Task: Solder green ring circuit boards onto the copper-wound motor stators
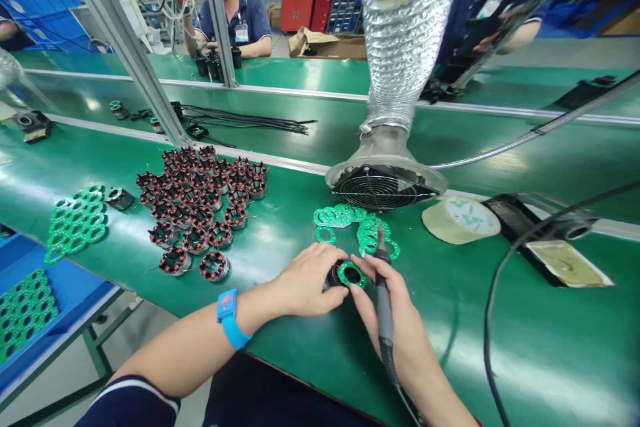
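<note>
My left hand (311, 280), wearing a blue wrist strap (229, 318), is closed around a small dark wound motor stator (335, 273), mostly hidden by the fingers. A green ring-shaped circuit board (343, 275) lies at the stator's open end; whether it is fully seated I cannot tell. The thumb and fingertips of my right hand (405, 323) touch the board's right edge. That same hand grips a soldering iron (385, 310), its tip pointing up and away from the board. Just beyond my hands, loose green ring boards (369, 235) lie in overlapping rows.
Many wound stators (195, 213) stand at left, beside a green board panel (77, 220). A fume extractor hood (385, 180) hangs ahead. At right are a tape roll (460, 220), a soldering sponge tray (570, 263) and a black cable (493, 300). A co-worker (253, 17) sits opposite.
</note>
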Motion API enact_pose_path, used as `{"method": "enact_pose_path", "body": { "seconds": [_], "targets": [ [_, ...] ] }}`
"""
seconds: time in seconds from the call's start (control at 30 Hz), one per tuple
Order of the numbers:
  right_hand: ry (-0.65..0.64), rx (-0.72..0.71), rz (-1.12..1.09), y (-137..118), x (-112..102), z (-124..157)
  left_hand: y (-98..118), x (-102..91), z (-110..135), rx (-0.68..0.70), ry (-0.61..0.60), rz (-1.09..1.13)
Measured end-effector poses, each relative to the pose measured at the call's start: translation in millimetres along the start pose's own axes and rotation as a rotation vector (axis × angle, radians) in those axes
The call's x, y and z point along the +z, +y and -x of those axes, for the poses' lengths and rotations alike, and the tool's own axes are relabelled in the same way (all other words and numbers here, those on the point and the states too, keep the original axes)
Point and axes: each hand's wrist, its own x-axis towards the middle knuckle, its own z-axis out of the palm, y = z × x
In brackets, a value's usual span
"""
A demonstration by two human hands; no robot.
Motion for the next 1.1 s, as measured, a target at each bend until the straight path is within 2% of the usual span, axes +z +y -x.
{"method": "enact_pose_path", "body": {
  "seconds": [0.1,0.27,0.43,0.63,0.7,0.87,1.1],
  "targets": [
    [-0.03,0.039,-0.077,3.9,-2.2,5.9,4.8,8.5,-2.3,-0.025,0.024,-0.027],
    [0.017,0.03,-0.081,7.6,0.4,6.7,11.7,14.1,-2.8,-0.035,0.007,-0.085],
    [0.174,0.016,-0.04,11.9,3.8,7.1,14.9,1.1,-1.4,-0.028,-0.09,-0.099],
    [0.166,-0.034,-0.031,7.5,2.9,7.9,13.7,-16.8,-4.4,0.021,-0.226,-0.048],
    [0.145,-0.046,-0.043,6.0,0.5,7.6,12.4,-13.6,-4.1,0.021,-0.206,-0.051],
    [0.077,0.013,-0.067,7.5,-5.8,7.0,10.1,7.5,-0.9,0.014,-0.063,-0.152],
    [0.055,0.038,-0.08,6.8,-7.3,4.7,13.9,15.3,-2.3,0.007,-0.024,-0.268]
  ]
}}
